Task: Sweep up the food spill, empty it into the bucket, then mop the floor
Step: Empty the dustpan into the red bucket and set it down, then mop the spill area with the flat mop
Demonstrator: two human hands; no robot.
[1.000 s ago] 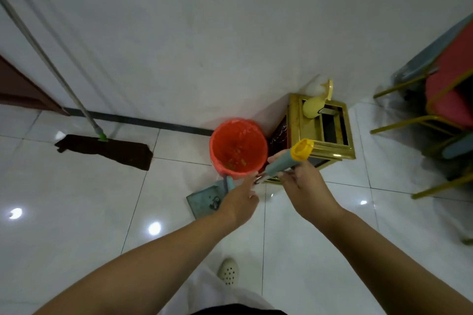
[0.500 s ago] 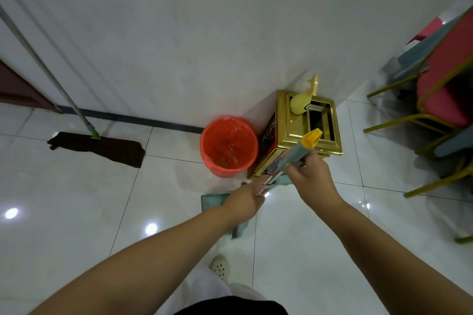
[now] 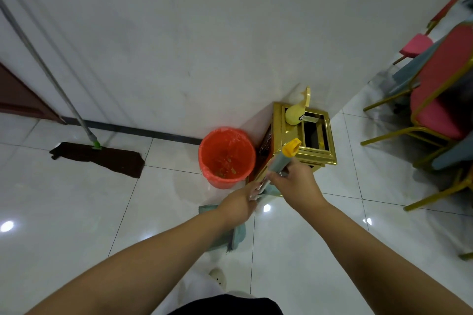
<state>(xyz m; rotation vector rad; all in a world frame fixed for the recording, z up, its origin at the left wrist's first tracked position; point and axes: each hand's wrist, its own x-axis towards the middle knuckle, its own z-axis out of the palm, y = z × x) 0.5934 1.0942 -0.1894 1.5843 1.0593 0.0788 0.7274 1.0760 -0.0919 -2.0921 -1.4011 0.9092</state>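
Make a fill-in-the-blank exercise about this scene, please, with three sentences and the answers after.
1. The right hand grips a grey handle with a ____ cap.
2. Food scraps lie inside the ____ bucket.
3. The mop leans against the ____.

Missing words: yellow; orange; wall

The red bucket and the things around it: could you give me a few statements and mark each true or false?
1. The bucket holds bits of food. True.
2. The mop is in the person's hands. False: it leans against the wall, its head on the floor.
3. The right hand grips a handle with a yellow tip. True.
4. The bucket lies tipped on its side. False: it stands upright.
5. The gold bin stands right of the bucket. True.
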